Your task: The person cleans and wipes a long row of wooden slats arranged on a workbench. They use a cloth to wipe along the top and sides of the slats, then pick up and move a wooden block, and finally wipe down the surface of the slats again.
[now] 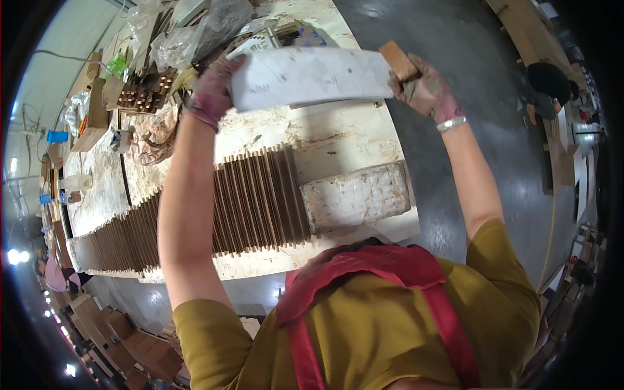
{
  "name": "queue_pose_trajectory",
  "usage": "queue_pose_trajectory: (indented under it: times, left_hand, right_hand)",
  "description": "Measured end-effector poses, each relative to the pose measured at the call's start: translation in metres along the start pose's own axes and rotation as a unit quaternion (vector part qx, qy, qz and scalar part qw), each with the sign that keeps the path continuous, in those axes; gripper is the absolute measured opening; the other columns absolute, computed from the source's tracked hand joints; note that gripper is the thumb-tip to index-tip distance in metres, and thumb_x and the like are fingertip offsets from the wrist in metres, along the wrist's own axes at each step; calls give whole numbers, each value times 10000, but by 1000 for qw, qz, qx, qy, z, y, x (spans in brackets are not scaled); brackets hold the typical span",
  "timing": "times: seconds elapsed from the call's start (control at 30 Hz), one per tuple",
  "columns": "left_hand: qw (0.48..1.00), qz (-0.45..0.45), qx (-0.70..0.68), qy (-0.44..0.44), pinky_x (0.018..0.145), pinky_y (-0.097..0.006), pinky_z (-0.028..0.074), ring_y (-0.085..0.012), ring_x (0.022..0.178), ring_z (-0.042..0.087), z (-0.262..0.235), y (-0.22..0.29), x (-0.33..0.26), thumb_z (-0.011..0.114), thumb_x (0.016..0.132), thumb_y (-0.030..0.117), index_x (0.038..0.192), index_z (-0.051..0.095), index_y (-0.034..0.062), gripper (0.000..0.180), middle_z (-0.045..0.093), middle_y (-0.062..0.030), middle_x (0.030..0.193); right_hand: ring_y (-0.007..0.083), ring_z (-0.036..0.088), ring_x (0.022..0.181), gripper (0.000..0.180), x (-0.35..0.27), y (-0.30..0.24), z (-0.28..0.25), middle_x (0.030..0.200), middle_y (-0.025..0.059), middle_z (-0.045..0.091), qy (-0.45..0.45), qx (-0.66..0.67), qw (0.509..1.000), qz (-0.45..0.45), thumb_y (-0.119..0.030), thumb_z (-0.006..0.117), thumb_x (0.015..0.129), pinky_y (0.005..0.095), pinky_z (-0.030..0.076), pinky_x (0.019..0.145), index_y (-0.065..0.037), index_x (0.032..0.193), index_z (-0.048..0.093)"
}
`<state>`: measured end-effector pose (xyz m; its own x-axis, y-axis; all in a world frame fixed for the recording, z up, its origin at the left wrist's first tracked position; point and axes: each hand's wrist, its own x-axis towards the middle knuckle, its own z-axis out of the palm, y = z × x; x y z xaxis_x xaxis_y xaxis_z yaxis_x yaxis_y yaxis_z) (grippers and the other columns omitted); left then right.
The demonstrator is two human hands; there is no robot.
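A long white panel, with faint grey marks across its face, is held up over the far part of the table. My left hand, in a stained pinkish glove, is closed round its left end. At the other end my right hand, gloved alike, is closed with a small brown block against its fingers and the panel's corner. Whether the block is gripped together with the panel is hard to make out. Below the panel, a row of thin brown wooden slats stands on edge, packed side by side.
A tape-wrapped whitish block lies against the row's right end on the stained white table. Plastic wrap and scraps crowd the far left, beside a stack of brown pieces. Another person is at the right, across the grey floor.
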<state>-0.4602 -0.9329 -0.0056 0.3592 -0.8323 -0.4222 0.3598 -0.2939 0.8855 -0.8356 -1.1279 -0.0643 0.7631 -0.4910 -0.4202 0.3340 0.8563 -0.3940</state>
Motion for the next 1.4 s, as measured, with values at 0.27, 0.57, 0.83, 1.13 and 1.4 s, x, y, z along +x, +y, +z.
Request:
queue_pose_trajectory:
  times: [0.27,0.57,0.83,1.13,1.4]
  left_hand:
    - [977,208,35,-30,869,-282,502,-162,1023,620,-12,90,-9,622,937,231,1238,611,8,374,653,-78,1157]
    - [955,262,134,-35,917,-342,501,-252,1111,592,-64,90,26,685,804,55,1247,606,28,450,620,-131,1228]
    - [954,298,33,-12,830,-375,536,-235,995,628,-5,160,14,611,941,263,1235,578,49,365,642,-101,1102]
    - [975,136,-85,153,849,-462,546,-330,1060,620,-112,2,113,520,972,164,1304,518,-6,373,611,-160,1201]
    - [879,211,181,387,865,-336,514,-245,1092,588,-111,7,94,694,878,189,1377,440,29,582,577,-153,1261]
  right_hand:
    - [288,599,933,437,-1,-41,76,1071,187,609,-181,-113,970,-120,-317,542,968,407,498,823,5,1262,514]
    - [312,632,939,365,28,-53,92,1124,169,620,-127,-147,975,-108,-353,601,936,414,525,794,-81,1178,579]
    - [243,642,899,341,47,-94,128,989,103,651,-173,-190,939,-229,-342,663,891,399,555,707,-58,1076,616]
    - [217,628,905,398,20,-46,-15,1235,160,613,30,-170,973,-153,-351,509,984,330,533,789,-68,1261,541]
    - [207,636,911,301,-27,-20,-79,1132,116,658,162,-61,974,-149,-326,472,1004,328,522,758,-122,1208,558]
